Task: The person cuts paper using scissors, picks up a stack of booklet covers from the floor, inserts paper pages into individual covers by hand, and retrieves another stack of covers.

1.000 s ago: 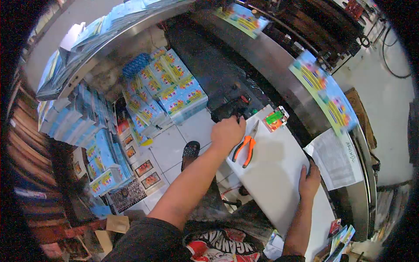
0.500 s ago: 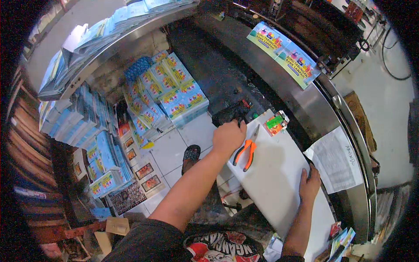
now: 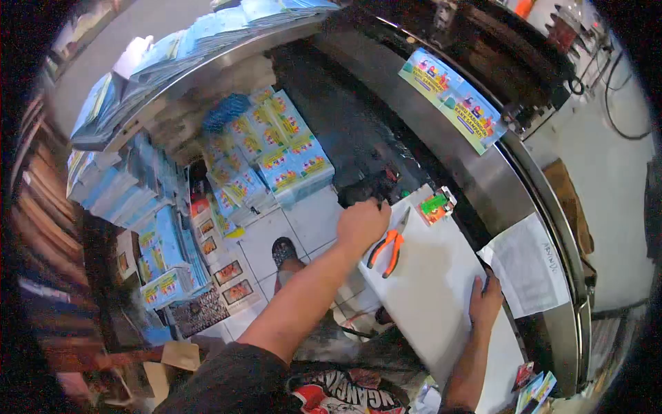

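A long white board, like a narrow bench top, lies between my two hands. My left hand is closed at its far left edge, knuckles up, with the fingertips mostly hidden. On the opposite long edge my right hand grips the board, thumb on top and fingers over the side. Orange-and-black pliers rest on the board beside my left hand, jaws pointing away. At the far end lies a small orange-and-green packet.
Stacks of printed booklets stand on the tiled floor, with more piles at left. Two printed covers lie on the metal machine ledge. A handwritten paper hangs at right. My sandalled foot is on the tiles.
The view has shifted slightly, so most things sit a little lower. My foot has moved left over the tiles. Both hands keep their places on the board, and the pliers stay put.
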Demonstrator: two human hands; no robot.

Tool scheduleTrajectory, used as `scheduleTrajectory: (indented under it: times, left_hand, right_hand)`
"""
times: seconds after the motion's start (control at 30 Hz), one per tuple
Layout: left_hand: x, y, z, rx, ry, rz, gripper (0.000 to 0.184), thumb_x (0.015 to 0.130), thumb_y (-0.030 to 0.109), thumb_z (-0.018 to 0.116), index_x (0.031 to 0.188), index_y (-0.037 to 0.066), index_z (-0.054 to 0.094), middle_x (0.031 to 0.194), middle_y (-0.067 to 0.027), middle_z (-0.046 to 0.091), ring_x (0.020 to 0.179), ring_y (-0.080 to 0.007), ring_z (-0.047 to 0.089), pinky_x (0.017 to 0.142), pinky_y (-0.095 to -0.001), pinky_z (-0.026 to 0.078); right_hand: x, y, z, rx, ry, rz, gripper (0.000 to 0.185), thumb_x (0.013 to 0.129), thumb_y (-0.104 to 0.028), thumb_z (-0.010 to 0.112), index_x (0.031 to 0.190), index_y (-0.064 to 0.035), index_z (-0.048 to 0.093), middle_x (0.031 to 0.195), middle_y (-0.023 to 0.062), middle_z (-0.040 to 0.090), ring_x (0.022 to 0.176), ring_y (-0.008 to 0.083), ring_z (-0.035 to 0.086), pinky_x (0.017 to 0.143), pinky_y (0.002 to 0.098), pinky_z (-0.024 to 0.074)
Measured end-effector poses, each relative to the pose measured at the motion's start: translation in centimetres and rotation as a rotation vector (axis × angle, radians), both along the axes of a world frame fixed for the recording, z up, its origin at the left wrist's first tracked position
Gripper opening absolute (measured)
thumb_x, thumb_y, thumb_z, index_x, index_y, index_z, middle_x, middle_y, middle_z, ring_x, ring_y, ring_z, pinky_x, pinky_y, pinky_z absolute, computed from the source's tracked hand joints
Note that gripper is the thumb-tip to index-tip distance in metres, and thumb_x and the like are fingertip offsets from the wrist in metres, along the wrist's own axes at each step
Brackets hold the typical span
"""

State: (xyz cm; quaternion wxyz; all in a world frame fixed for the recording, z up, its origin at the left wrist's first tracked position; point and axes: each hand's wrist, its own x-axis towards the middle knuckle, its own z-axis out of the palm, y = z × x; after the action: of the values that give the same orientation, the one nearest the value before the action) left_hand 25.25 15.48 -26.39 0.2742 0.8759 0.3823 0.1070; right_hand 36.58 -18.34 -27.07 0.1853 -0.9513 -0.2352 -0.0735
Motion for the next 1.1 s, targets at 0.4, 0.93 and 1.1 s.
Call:
scheduleTrajectory:
  times: [0.4,0.93,1.1]
  left_hand:
    - [-13.9,3.4,-8.5,-0.224,-1.04,0.433,0.031,0.092,0.017,0.065,0.118,0.001,0.059,0.11,-0.0147,0.064,0.106,-0.0268,0.063,0.092,-0.0378,0.05]
    - [-49.6,12.9,-45.8,-0.778,-0.366,0.977,0.052,0.092,0.051,0.054,0.094,0.001,0.067,0.083,-0.0185,0.069,0.077,-0.0327,0.068,0.073,-0.0432,0.053]
    - [-52.1,25.0,-50.8,-0.658,-0.007,0.984,0.05,0.101,0.044,0.042,0.1,0.001,0.067,0.092,-0.0229,0.069,0.087,-0.0351,0.067,0.078,-0.0466,0.052]
  right_hand:
    - [2.7,-1.5,-3.1,0.025,0.08,-0.008,0.046,0.1,-0.033,0.05,0.132,-0.0004,0.053,0.128,0.0218,0.059,0.118,0.0368,0.056,0.1,0.0414,0.0445]
    - [-2.0,10.8,-6.2,-0.408,0.295,-0.08,0.059,0.1,-0.041,0.049,0.138,0.0041,0.046,0.131,0.0275,0.056,0.12,0.0403,0.055,0.1,0.0444,0.0462]
    - [-6.5,31.6,-21.9,-0.482,0.513,0.287,0.057,0.1,-0.04,0.049,0.137,0.0037,0.047,0.131,0.0264,0.055,0.119,0.0393,0.054,0.1,0.0445,0.0459]
